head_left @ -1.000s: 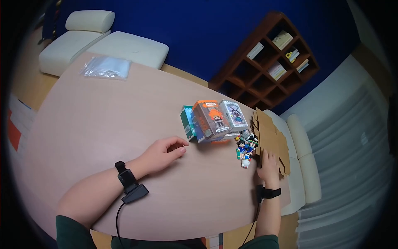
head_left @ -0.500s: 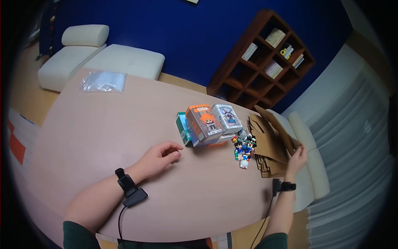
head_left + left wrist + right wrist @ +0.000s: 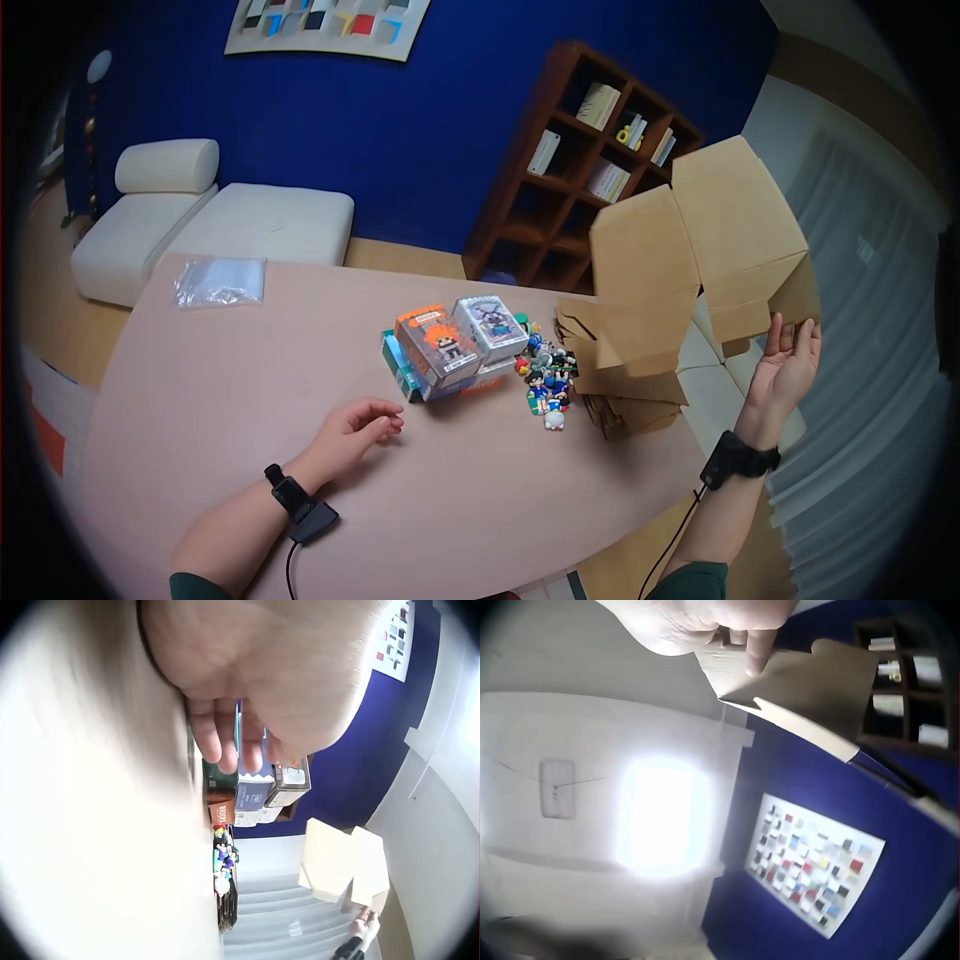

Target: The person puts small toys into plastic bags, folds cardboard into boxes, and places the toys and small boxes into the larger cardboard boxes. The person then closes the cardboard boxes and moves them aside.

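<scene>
My right hand [image 3: 785,375] holds an unfolded cardboard box [image 3: 740,225] by its lower right edge, raised above the table's right side. In the right wrist view, its fingers curl over the edge of the cardboard [image 3: 810,679]. Below it lie more flattened cardboard boxes [image 3: 632,412] in a stack. My left hand [image 3: 350,438] rests at the table with loosely bent fingers, nothing in them. Just beyond its fingertips, a brown-and-orange toy box [image 3: 437,352] and a white toy box [image 3: 492,327] lean over a teal box [image 3: 399,364]. Several small toy figures [image 3: 550,385] lie between these and the stack.
A pack of clear plastic bags [image 3: 222,282] lies at the far left of the table [image 3: 480,500]. White sofa seats [image 3: 270,225] stand past its far edge, and a brown bookshelf [image 3: 515,210] stands against the blue wall.
My right hand went from the cardboard stack to its right edge, then lifted one unfolded box up off it. The left hand stays beside the toy boxes. The head view has tilted upward.
</scene>
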`<move>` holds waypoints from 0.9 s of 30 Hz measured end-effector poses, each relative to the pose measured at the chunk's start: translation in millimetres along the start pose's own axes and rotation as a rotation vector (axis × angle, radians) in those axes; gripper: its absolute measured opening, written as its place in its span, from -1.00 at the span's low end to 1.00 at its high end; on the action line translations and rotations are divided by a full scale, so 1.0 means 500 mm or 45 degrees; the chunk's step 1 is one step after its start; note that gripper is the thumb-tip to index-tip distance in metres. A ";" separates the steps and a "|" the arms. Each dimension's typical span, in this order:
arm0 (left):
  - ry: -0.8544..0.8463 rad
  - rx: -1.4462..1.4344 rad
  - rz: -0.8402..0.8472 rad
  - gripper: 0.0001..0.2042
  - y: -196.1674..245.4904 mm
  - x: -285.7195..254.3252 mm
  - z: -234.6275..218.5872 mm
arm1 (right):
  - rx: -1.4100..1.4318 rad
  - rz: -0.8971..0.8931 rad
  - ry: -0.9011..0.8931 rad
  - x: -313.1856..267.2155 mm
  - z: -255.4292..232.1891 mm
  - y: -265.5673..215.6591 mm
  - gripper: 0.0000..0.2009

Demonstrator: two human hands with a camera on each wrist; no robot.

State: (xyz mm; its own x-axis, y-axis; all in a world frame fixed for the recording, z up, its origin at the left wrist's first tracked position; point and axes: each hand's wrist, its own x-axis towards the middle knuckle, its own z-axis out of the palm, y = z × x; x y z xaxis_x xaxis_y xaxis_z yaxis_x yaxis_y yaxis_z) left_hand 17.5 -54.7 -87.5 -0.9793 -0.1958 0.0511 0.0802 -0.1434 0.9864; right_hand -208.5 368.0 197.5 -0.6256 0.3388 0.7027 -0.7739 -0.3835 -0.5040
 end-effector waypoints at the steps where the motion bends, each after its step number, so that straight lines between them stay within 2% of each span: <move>1: -0.002 0.013 0.011 -0.72 0.014 0.000 0.002 | 0.013 -0.008 0.008 -0.012 0.004 -0.019 -0.77; 3: -0.135 -0.035 0.048 -0.66 0.048 -0.011 0.008 | 0.234 0.034 -0.256 -0.040 0.014 -0.051 -0.77; 4: -0.130 -0.017 0.051 -0.66 0.072 -0.019 0.015 | 0.250 0.034 -0.246 -0.061 0.031 -0.058 -0.77; 6: -0.284 -0.251 0.087 -0.52 0.133 -0.029 0.023 | 0.368 0.258 -0.135 -0.122 0.088 -0.070 -0.78; 7: -0.453 -0.349 0.148 -0.28 0.160 -0.031 0.018 | 0.398 0.383 0.036 -0.161 0.133 -0.078 -0.78; 8: -0.452 -0.325 0.149 -0.28 0.183 -0.036 0.009 | 0.327 0.388 -0.255 -0.178 0.103 -0.054 -0.80; 9: -0.498 -0.462 0.374 -0.21 0.205 -0.045 -0.002 | 0.242 0.433 -0.125 -0.224 0.141 -0.058 -0.87; 10: -0.542 -0.596 0.596 -0.13 0.237 -0.058 -0.006 | 0.371 0.552 -0.312 -0.251 0.148 -0.046 -0.93; 12: -0.052 -0.480 0.698 -0.19 0.331 -0.099 -0.003 | 0.563 0.815 -0.391 -0.318 0.190 -0.026 -0.95; 13: 0.298 -0.540 0.722 -0.33 0.346 -0.107 -0.021 | 0.668 0.934 -0.475 -0.348 0.208 -0.008 -0.95; 14: 0.317 -0.495 0.716 -0.33 0.356 -0.113 -0.051 | 0.675 1.032 -0.447 -0.387 0.225 0.010 -0.88; 16: 0.752 -0.166 0.859 -0.46 0.374 -0.118 -0.118 | 0.571 1.240 -0.567 -0.455 0.249 0.052 -0.79; 17: 0.815 -0.208 0.882 -0.59 0.382 -0.118 -0.131 | 0.484 1.284 -0.683 -0.480 0.249 0.077 -0.75; 19: 0.880 -0.069 0.882 -0.62 0.370 -0.118 -0.197 | 0.325 1.313 -0.958 -0.523 0.248 0.144 -0.66; 20: 0.938 0.028 0.889 -0.66 0.364 -0.118 -0.225 | 0.348 1.327 -0.952 -0.544 0.241 0.193 -0.66; 21: 1.042 0.007 0.920 -0.72 0.362 -0.114 -0.228 | 0.129 0.958 -1.031 -0.566 0.233 0.243 -0.61; 22: 1.049 0.019 0.919 -0.72 0.368 -0.115 -0.225 | -0.089 0.578 -1.091 -0.573 0.224 0.270 -0.56; 23: 1.145 0.146 0.984 -0.72 0.370 -0.115 -0.216 | -0.225 0.623 -1.144 -0.557 0.211 0.280 -0.39; 24: 1.242 0.267 1.045 -0.73 0.376 -0.117 -0.209 | -0.223 0.626 -1.153 -0.549 0.214 0.280 -0.39; 26: 1.267 0.352 1.078 -0.76 0.382 -0.120 -0.194 | -1.015 -0.179 -1.166 -0.537 0.211 0.276 -0.27; 27: 1.244 0.492 1.081 -0.78 0.381 -0.120 -0.191 | -1.078 -0.188 -1.199 -0.541 0.205 0.305 -0.12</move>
State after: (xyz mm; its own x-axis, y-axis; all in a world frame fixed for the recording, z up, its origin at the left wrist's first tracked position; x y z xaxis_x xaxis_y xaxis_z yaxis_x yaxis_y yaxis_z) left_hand 109.3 -163.0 82.2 -0.1089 -0.7151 0.6905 0.3748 0.6139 0.6948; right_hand -147.1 129.9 -18.0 -0.4857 -0.5400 0.6874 -0.8682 0.3891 -0.3079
